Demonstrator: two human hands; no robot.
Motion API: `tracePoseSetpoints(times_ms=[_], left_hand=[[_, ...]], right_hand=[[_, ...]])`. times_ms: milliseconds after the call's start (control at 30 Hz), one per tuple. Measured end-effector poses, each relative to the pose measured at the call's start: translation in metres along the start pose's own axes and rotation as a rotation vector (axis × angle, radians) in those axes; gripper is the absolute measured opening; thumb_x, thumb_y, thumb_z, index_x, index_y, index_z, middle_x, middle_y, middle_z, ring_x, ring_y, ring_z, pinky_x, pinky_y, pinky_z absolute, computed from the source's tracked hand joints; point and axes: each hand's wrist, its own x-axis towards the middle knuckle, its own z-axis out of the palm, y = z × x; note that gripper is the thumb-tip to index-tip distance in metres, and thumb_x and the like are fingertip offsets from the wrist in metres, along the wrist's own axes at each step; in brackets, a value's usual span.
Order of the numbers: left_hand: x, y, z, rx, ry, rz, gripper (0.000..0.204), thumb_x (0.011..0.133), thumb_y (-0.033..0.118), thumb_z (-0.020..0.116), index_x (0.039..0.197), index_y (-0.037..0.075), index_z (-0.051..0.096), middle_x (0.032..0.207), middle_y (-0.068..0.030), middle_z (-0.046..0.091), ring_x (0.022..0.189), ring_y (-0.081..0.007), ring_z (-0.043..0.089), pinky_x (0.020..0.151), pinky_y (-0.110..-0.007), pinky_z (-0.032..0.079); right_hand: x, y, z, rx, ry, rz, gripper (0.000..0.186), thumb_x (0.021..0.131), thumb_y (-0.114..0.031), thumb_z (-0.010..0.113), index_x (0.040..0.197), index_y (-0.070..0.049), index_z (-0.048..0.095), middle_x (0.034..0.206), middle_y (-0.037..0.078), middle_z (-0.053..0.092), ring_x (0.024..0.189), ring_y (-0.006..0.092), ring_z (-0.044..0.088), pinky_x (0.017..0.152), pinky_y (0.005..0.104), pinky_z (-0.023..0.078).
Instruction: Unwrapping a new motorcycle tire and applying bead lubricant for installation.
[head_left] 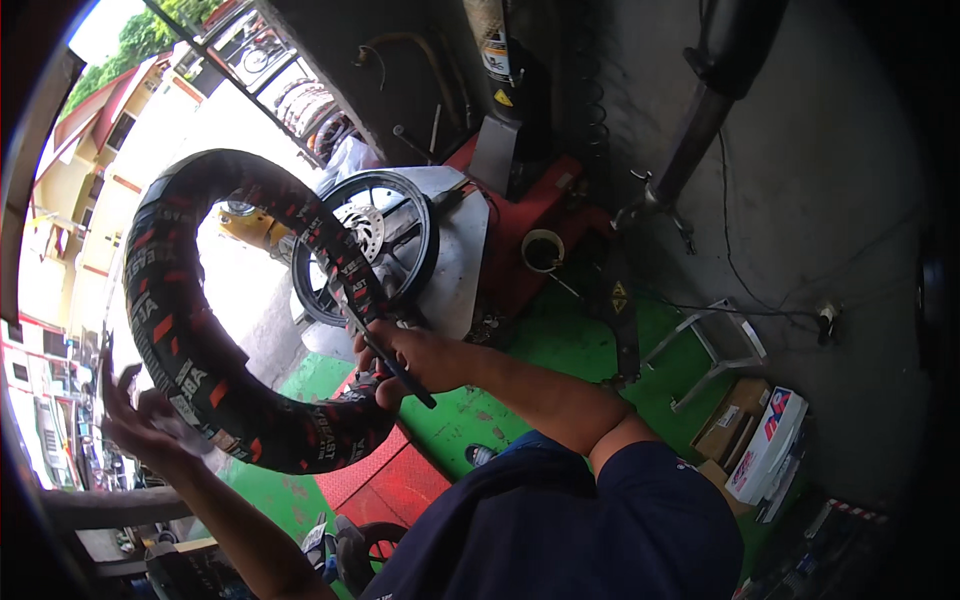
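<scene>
A motorcycle tire (170, 310), wound in black wrap with red and white print, stands tilted in front of me. Beside its lower left side, my left hand (145, 430) has its fingers spread; whether they touch the tire I cannot tell. My right hand (415, 360) is closed around a slim knife-like tool (405, 378) at the tire's right side. Its dark handle end sticks out below the fist, and a thin pale part runs up against the wrap. Behind the tire, a black spoked wheel rim (430, 240) with a brake disc (365, 232) lies on a metal plate (465, 225).
The plate belongs to a red machine (535, 205). A small cup (543, 250) sits on its right side. Farther right are a metal step stool (715, 345) and cardboard boxes (730, 420). A red platform (385, 480) lies on the green floor (460, 410) below the tire.
</scene>
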Motion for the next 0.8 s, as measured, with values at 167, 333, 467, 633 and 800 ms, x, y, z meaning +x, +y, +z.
tracePoseSetpoints(times_ms=[167,333,467,633,800], left_hand=[[-0.173,-0.095,-0.006,0.155,-0.159,0.335,0.122,0.080,0.081,0.063,0.154,-0.008,0.025,0.149,-0.0241,0.043,0.139,-0.0358,0.045,0.115,-0.049,0.038],[-0.152,-0.084,0.022,0.016,-0.104,0.110,0.106,0.080,0.050,0.079,0.154,-0.005,0.026,0.145,-0.0202,0.046,0.132,-0.0308,0.052,0.109,-0.045,0.045],[-0.104,-0.029,0.004,-0.189,-0.108,-0.114,0.094,0.078,0.035,0.081,0.152,-0.003,0.035,0.134,-0.0178,0.057,0.117,-0.0279,0.063,0.099,-0.040,0.053],[-0.029,0.036,-0.014,-0.165,-0.313,-0.372,0.061,0.092,0.032,0.066,0.140,-0.003,0.051,0.120,-0.0147,0.064,0.105,-0.0222,0.067,0.090,-0.033,0.056],[0.020,0.048,-0.018,-0.154,-0.315,-0.489,0.047,0.092,0.036,0.070,0.122,0.002,0.061,0.098,-0.0087,0.067,0.084,-0.0163,0.069,0.077,-0.030,0.057]], right_hand=[[-0.013,0.002,0.042,-0.233,-0.060,-0.112,0.088,0.071,-0.045,0.093,0.136,-0.010,0.045,0.118,0.017,0.060,0.114,0.0331,0.061,0.096,0.0440,0.049],[0.001,0.001,0.051,-0.218,0.058,-0.219,0.076,0.072,-0.034,0.093,0.130,-0.008,0.051,0.110,0.018,0.064,0.104,0.0331,0.067,0.090,0.0422,0.052],[0.010,-0.052,0.084,-0.176,0.126,-0.184,0.067,0.075,-0.033,0.091,0.124,-0.006,0.055,0.087,0.011,0.069,0.085,0.0234,0.071,0.079,0.0381,0.053],[0.007,-0.089,0.083,-0.189,0.128,-0.212,0.058,0.083,-0.040,0.086,0.122,-0.007,0.057,0.078,0.005,0.065,0.075,0.0116,0.064,0.072,0.0316,0.050],[0.009,-0.024,0.039,-0.050,0.169,0.025,0.049,0.092,-0.044,0.078,0.114,-0.003,0.061,0.081,0.001,0.062,0.076,0.0083,0.061,0.067,0.0270,0.049]])
